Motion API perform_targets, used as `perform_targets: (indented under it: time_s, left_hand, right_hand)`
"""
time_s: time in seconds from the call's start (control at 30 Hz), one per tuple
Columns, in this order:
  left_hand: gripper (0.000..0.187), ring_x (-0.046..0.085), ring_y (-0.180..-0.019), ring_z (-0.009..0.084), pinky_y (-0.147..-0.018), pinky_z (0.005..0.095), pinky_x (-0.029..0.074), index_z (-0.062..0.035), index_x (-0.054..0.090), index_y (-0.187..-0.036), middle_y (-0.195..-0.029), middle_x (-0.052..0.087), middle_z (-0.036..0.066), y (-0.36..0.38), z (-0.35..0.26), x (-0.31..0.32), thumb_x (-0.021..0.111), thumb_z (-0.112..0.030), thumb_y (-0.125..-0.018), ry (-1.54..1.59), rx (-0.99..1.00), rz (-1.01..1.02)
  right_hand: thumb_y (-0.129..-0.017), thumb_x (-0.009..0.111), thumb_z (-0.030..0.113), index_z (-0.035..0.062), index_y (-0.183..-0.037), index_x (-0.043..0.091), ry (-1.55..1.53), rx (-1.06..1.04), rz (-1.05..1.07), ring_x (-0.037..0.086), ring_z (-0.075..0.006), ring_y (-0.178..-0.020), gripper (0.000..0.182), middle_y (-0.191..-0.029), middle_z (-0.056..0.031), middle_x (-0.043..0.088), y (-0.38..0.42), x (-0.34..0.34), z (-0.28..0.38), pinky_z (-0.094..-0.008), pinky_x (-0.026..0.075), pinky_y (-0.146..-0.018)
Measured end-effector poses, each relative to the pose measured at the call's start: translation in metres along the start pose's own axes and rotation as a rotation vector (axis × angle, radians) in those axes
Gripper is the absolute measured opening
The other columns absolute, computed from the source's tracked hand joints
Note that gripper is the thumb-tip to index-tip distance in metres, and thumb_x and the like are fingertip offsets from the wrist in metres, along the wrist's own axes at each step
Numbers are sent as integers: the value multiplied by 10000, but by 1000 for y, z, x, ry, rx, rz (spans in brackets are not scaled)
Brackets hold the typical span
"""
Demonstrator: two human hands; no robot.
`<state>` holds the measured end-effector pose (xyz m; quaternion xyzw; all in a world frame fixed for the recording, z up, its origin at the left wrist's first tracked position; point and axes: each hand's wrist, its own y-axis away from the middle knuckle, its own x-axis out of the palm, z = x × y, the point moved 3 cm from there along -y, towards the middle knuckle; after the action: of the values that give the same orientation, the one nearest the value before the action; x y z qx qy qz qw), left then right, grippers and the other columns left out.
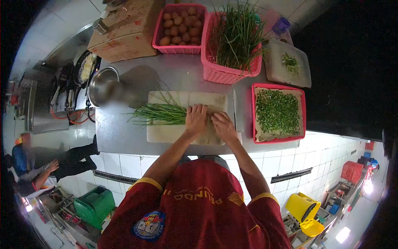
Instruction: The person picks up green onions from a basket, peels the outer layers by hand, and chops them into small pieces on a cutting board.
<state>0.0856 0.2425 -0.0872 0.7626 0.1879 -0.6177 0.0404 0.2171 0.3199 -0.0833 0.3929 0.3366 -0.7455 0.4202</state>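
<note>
A bunch of scallions (162,113) lies across a white cutting board (186,135), its green tops spreading past the board's left edge. My left hand (196,119) is closed over the right end of the bunch and presses it to the board. Close beside it, my right hand (224,126) has its fingers curled together at the end of the bunch. What those fingers hold, if anything, is hidden. A pink-red tray (253,120) lined with paper and filled with chopped greens (278,111) stands right of the board.
At the back are a pink basket of eggs (182,25), a pink basket of long scallions (238,37) and a cardboard box (124,31). A metal bowl (103,85) sits left, near a pan (85,68) on the stove. A lidded container (288,62) stands right. Another person (45,168) is at left.
</note>
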Motion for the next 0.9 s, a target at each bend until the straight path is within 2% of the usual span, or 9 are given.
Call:
perform_targets:
  time_s: [0.07,0.17,0.37,0.47,0.57,0.7,0.8,0.83,0.9]
  left_hand:
    - [292,508,-986,275,-881,434,362,-58,527,-1096,-1004,539,101,2,-4,0,593,-161,-830,-26,-35,-45]
    - [263,515,-987,264,-880,443,370,-69,536,-1077,-1000,542,91,-4,-12,-6,600,-153,-835,3,-110,-58]
    - [219,511,-971,272,-868,461,368,-68,534,-1063,-991,542,96,-4,-11,15,574,-172,-874,-76,-152,-43]
    - [189,501,-934,266,-847,451,363,-84,533,-1037,-951,524,88,-5,-11,11,566,-201,-891,-113,-119,-69]
    - [179,497,-919,262,-843,450,360,-87,549,-1006,-942,516,88,-8,-13,7,562,-228,-896,-72,-128,-84]
    - [193,498,-931,266,-856,458,358,-77,570,-976,-972,519,96,-7,-13,4,559,-252,-895,-34,-149,-8]
    - [189,493,-958,274,-854,453,359,-89,593,-959,-942,518,92,-6,-10,8,530,-260,-912,-30,-132,-99]
    - [187,491,-963,274,-860,454,358,-91,592,-955,-944,517,91,-7,-8,9,530,-261,-911,-19,-140,-94]
    - [184,488,-973,274,-871,456,355,-94,589,-948,-949,515,90,-6,-7,11,529,-264,-910,8,-150,-83]
  right_hand:
    - [-759,657,29,17,-1040,677,47,9,-110,521,-287,-1191,282,-1203,-106,623,12,9,1,-383,440,-1027]
    - [-756,616,-47,-41,-1099,647,58,-31,-133,508,-328,-1196,344,-1184,-156,624,17,21,-5,-401,434,-1035]
    - [-789,640,36,10,-1144,632,-7,49,-75,478,-311,-1238,356,-1276,-144,574,14,15,0,-415,408,-1052]
    - [-830,624,75,9,-1202,565,-148,245,-247,491,-367,-1175,382,-1246,-203,543,21,-33,24,-456,412,-1009]
    - [-852,611,109,-28,-1202,513,110,578,-184,488,-419,-1104,388,-1169,-244,517,76,-40,15,-477,411,-964]
    - [-863,571,121,-104,-1162,482,283,737,-63,463,-427,-1092,384,-1150,-280,483,101,-31,9,-475,402,-934]
    - [-854,553,118,-93,-1184,475,237,795,-38,464,-413,-1092,400,-1152,-282,479,103,-9,-12,-459,381,-961]
    - [-850,536,117,-118,-1128,490,245,767,-35,560,-425,-984,367,-1011,-303,566,93,-19,-4,-458,453,-876]
    - [-851,530,114,-119,-1068,505,48,939,-12,603,-443,-859,319,-873,-305,600,84,-30,4,-470,485,-758]
